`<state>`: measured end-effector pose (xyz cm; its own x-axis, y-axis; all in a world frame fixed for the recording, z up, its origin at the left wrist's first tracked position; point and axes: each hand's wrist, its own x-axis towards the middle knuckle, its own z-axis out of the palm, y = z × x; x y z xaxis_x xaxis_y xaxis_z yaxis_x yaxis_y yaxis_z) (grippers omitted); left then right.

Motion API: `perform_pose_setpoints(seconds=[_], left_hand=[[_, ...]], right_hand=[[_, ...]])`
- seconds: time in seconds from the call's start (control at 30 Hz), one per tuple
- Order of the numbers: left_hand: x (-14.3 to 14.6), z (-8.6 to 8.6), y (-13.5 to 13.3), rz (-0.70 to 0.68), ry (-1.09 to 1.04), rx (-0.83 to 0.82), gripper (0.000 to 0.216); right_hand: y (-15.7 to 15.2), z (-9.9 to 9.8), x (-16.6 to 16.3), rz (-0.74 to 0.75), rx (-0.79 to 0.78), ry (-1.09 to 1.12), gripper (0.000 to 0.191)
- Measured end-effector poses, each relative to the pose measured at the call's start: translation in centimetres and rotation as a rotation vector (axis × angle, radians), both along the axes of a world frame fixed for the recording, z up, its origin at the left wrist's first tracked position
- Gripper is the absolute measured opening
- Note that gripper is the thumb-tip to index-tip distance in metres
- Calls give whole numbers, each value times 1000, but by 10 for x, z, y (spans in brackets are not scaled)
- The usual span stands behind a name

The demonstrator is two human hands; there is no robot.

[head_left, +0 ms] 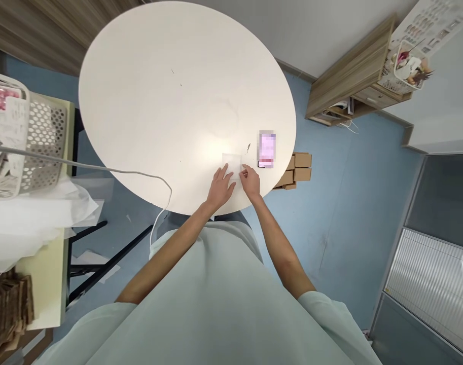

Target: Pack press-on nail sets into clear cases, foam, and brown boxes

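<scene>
A small clear plastic bag (232, 161) lies flat on the round white table (170, 101) near its front edge. My left hand (220, 186) rests on the bag's near left corner with its fingers spread flat. My right hand (250, 181) is at the bag's right edge, fingers pinched on that edge. A phone (266, 149) lies just right of the bag, and a tiny dark item (248, 147) sits between them.
A white cable (102, 168) crosses the table's left front edge. A white mesh basket (33, 142) stands on a side table at left. Cardboard boxes (297, 170) sit on the blue floor beside the table. A wooden shelf (353, 76) is at the back right.
</scene>
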<state>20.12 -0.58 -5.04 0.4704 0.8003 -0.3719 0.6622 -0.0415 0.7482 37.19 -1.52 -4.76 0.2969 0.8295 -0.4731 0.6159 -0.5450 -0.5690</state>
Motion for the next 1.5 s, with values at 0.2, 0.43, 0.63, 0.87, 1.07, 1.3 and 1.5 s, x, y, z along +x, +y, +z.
perform_pose_setpoints(seconds=[0.2,0.43,0.63,0.87,1.07,1.3,1.5], left_hand=[[-16,1,6,-71,-61,-28,51],[-88,9,25,-14,13,17,46],[-196,6,34,107,80,57,45],[-251,10,43,79,106,-17,47],[-277,36,43,135,22,3,51],[-339,74,26,420,-61,154,56],[-402,106,1,718,-81,267,56]], right_hand=[[-2,11,-22,-21,8,-103,51],[20,20,-105,75,-51,-134,46],[40,15,-214,236,-39,-130,34],[56,26,-259,354,-105,-162,22],[48,57,-256,246,-41,-190,51],[54,90,-309,379,144,-12,33],[82,112,-403,642,253,197,25]])
